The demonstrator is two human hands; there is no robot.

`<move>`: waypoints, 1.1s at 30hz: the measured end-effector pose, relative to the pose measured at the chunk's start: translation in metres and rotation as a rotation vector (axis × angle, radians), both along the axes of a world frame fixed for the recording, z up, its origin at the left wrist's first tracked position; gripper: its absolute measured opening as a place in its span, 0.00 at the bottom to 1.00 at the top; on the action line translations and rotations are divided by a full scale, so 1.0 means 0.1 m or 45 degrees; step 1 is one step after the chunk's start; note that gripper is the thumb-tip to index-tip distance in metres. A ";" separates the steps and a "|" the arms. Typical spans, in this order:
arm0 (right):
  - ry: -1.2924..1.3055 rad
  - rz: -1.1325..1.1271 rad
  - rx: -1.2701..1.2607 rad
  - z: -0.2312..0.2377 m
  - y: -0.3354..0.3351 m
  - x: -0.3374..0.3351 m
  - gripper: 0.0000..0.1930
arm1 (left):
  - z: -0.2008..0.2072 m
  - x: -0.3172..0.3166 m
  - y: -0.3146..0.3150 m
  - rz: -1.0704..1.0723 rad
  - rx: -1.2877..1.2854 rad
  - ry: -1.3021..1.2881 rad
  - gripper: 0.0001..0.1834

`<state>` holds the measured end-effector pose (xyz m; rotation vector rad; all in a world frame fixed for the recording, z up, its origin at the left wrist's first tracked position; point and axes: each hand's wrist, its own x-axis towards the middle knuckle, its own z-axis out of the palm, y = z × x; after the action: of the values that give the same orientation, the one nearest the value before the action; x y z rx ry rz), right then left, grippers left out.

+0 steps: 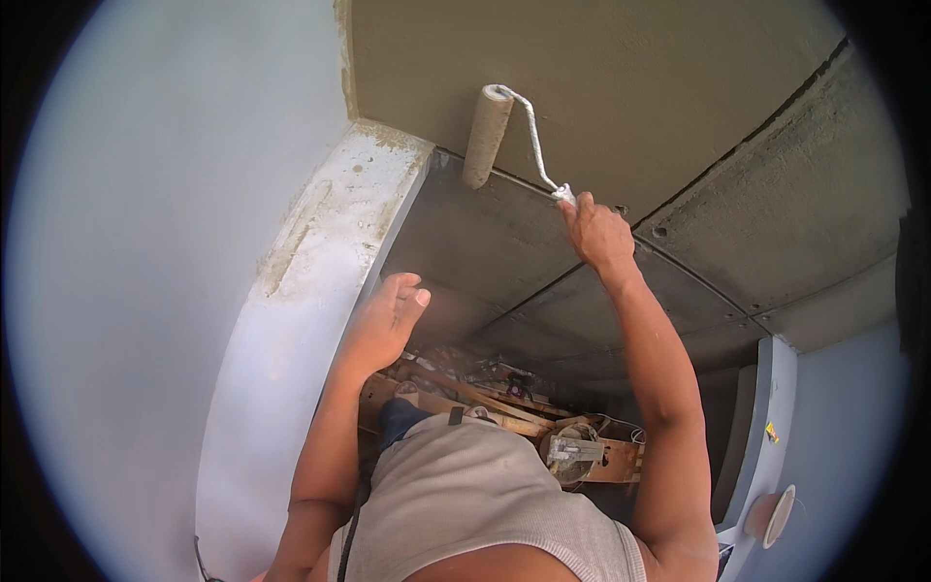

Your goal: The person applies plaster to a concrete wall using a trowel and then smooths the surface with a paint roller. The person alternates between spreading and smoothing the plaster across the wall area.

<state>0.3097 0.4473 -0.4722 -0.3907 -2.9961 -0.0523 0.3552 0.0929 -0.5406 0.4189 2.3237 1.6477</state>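
My right hand [598, 235] is closed round the handle of a paint roller [488, 136], with its bent white wire frame running up and left from my fist. The roller's sleeve is coated grey-brown. It lies at the lower edge of a smooth, wet-looking brown panel [601, 78], just above a dark joint. My left hand [386, 320] is raised beside a white ledge [291, 320], fingers loosely bent and thumb apart, with nothing in it. Whether it touches the ledge's edge I cannot tell.
Rough grey panels [485, 228] with dark joints adjoin the brown one. Below are wooden planks [475, 393] and a round bucket [572, 456] with a flat tool across it. A pale blue wall [175, 194] rises at left. A pinkish tub [771, 517] sits at lower right.
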 end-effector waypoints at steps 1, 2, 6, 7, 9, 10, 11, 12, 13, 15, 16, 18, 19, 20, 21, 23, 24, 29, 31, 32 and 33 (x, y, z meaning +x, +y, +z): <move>0.012 -0.028 0.029 -0.02 0.18 0.15 0.27 | 0.04 -0.01 0.01 0.011 -0.017 0.012 0.31; 0.023 -0.049 0.057 -0.05 0.35 0.29 0.26 | 0.04 -0.03 0.02 0.031 -0.013 0.044 0.30; 0.052 -0.169 0.152 -0.15 0.98 0.83 0.25 | -0.05 -0.10 0.03 0.076 0.018 0.036 0.30; 0.043 -0.210 0.155 -0.14 1.11 0.96 0.25 | -0.04 -0.11 0.04 0.091 0.008 0.025 0.30; 0.024 -0.294 0.166 -0.11 1.31 1.22 0.25 | -0.02 -0.11 0.06 0.122 -0.007 0.004 0.30; 0.019 -0.329 0.168 -0.11 1.43 1.36 0.25 | -0.01 -0.11 0.06 0.119 -0.006 0.022 0.30; 0.019 -0.367 0.173 -0.11 1.55 1.49 0.25 | -0.03 -0.12 0.06 0.139 0.001 0.011 0.30; 0.018 -0.405 0.178 -0.11 1.65 1.60 0.25 | -0.07 -0.13 0.04 0.159 0.009 -0.001 0.30; 0.003 -0.427 0.187 -0.10 1.73 1.69 0.26 | -0.09 -0.13 0.03 0.176 0.016 -0.012 0.30; -0.027 -0.467 0.205 -0.05 1.87 1.87 0.26 | -0.09 -0.14 0.01 0.211 0.015 -0.012 0.29; -0.042 -0.481 0.166 -0.04 1.95 1.97 0.26 | -0.09 -0.14 -0.02 0.229 0.025 -0.020 0.29; -0.034 -0.526 0.125 -0.06 2.10 2.17 0.27 | -0.08 -0.12 -0.09 0.285 0.050 -0.021 0.28; -0.024 -0.543 0.102 -0.09 2.17 2.27 0.27 | -0.07 -0.11 -0.13 0.301 0.052 -0.018 0.27; -0.028 -0.598 0.109 -0.14 2.21 2.36 0.27 | -0.07 -0.11 -0.18 0.326 0.058 -0.016 0.27; -0.011 -0.593 0.087 -0.19 2.23 2.43 0.27 | -0.06 -0.11 -0.23 0.352 0.064 -0.014 0.26; 0.020 -0.590 0.042 -0.28 2.26 2.55 0.26 | -0.08 -0.13 -0.30 0.380 0.058 0.012 0.26; 0.058 -0.547 0.070 -0.36 2.27 2.54 0.25 | -0.09 -0.13 -0.34 0.394 0.056 0.023 0.25; 0.115 -0.413 0.034 -0.45 2.02 2.20 0.24 | -0.06 -0.15 -0.35 0.362 0.014 0.068 0.21; 0.125 -0.360 0.028 -0.46 1.95 2.11 0.24 | -0.05 -0.13 -0.33 0.306 0.044 0.052 0.20; 0.131 -0.338 -0.023 -0.44 1.88 2.09 0.24 | -0.05 -0.10 -0.31 0.263 0.068 0.037 0.20; 0.138 -0.320 -0.073 -0.41 1.77 2.09 0.24 | -0.06 -0.05 -0.26 0.216 0.091 0.020 0.20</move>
<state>0.5190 0.6244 -0.5129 -0.7495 -2.8302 0.0317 0.3500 0.0669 -0.5466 0.2562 2.3749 1.8152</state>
